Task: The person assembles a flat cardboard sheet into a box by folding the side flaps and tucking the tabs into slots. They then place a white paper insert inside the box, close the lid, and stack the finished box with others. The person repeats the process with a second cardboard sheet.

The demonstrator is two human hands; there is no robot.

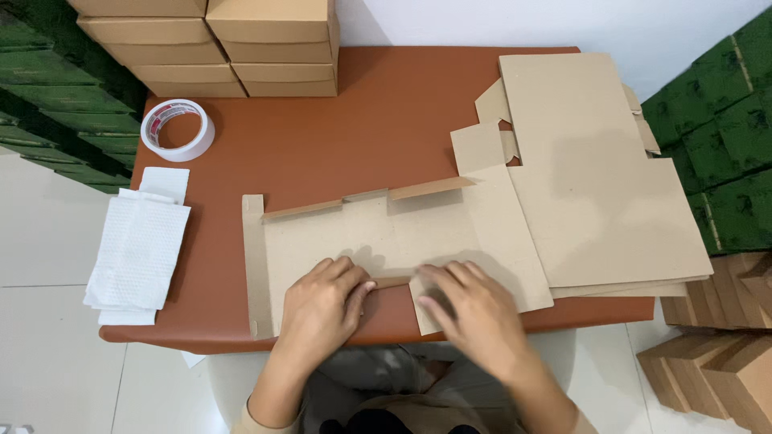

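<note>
A flat brown cardboard box blank [378,233] lies on the reddish-brown table [322,137], its far flaps slightly raised. My left hand [322,309] presses palm-down on the blank's near edge, fingers together. My right hand [466,309] rests beside it on the near flap, fingers spread and pushing down. The two hands nearly touch at a narrow folded strip between them. Neither hand grips anything.
A stack of flat cardboard blanks [595,177] lies at the right. Folded brown boxes [217,44] are piled at the far left. A tape roll [178,128] and white padded sheets [138,249] sit at the left edge. More cardboard [716,354] stands on the floor at right.
</note>
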